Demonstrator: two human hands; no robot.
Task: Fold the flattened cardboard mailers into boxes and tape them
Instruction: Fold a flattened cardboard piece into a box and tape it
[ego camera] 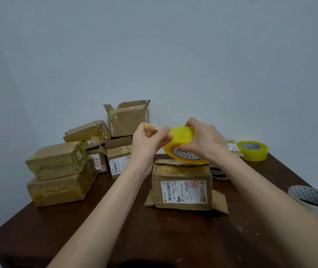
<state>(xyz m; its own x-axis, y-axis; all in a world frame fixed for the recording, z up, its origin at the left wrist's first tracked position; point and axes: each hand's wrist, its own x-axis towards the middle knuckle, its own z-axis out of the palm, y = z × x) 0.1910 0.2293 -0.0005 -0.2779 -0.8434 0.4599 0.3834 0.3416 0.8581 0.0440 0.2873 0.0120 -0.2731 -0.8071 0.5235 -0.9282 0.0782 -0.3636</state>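
Yellow tape roll [181, 136] held over a closed box [181, 190] at the middle of the worktop [135, 229].
The roll is clasped in the right grip [202, 140] at the box's top flaps, and its loose end is pinched in the left grip [148, 140]. What the box holds cannot be seen. Behind, an open box [128, 120] is stood with flaps raised, its inside hidden. Taped boxes [57, 171] are stacked at the left. Flattened cardboard [218, 171], a second yellow roll [252, 150] and a pale roll [310, 200] are laid at the right.

Dark table [154, 238]; taped boxes [57, 190]; yellow roll [254, 154]; clear roll [312, 210]
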